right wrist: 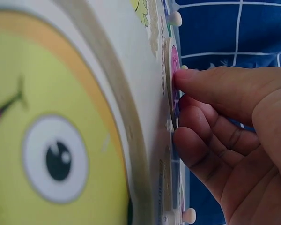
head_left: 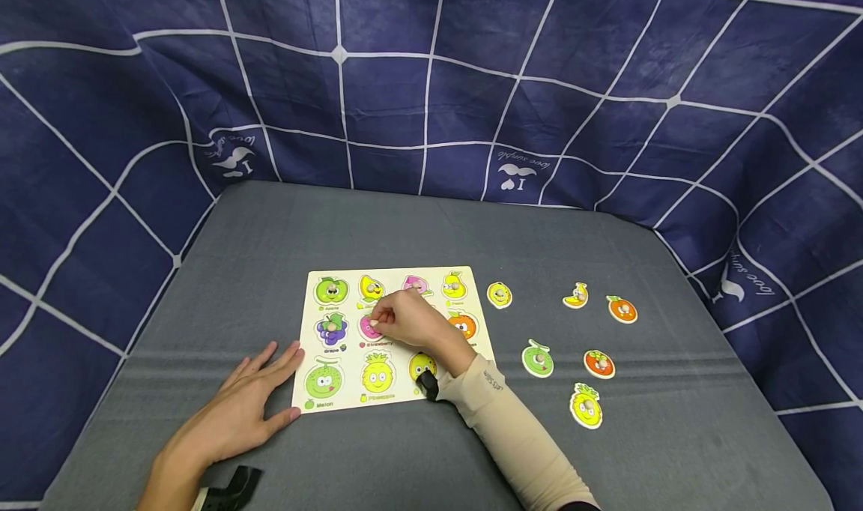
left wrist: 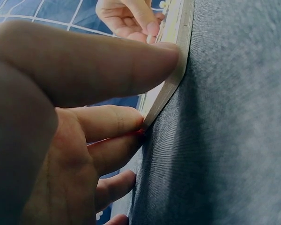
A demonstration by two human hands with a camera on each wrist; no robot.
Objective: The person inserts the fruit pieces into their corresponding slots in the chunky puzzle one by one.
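Fingers of the left hand (head_left: 246, 410) lie spread on the grey worktop (head_left: 364, 230), thumb and forefinger touching the left edge of the puzzle board (head_left: 352, 380). Its recesses hold the apple piece (head_left: 331, 291), with the grape piece (head_left: 332, 330) below, then the yellow fruit piece (head_left: 371, 288), peach piece (head_left: 416, 283) and pear piece (head_left: 455, 285) along the top row. Thumb and forefinger of the right hand (head_left: 414, 320) pinch the strawberry piece (right wrist: 174, 56), directly under their tips at its middle-row recess; whether it is fully seated, I cannot tell. Past the board's right edge, strips of worktop separate the loose lemon piece (head_left: 500, 295), melon piece (head_left: 537, 360), banana piece (head_left: 576, 296), pineapple piece (head_left: 586, 406), red-orange piece (head_left: 598, 365) and orange piece (head_left: 622, 310).
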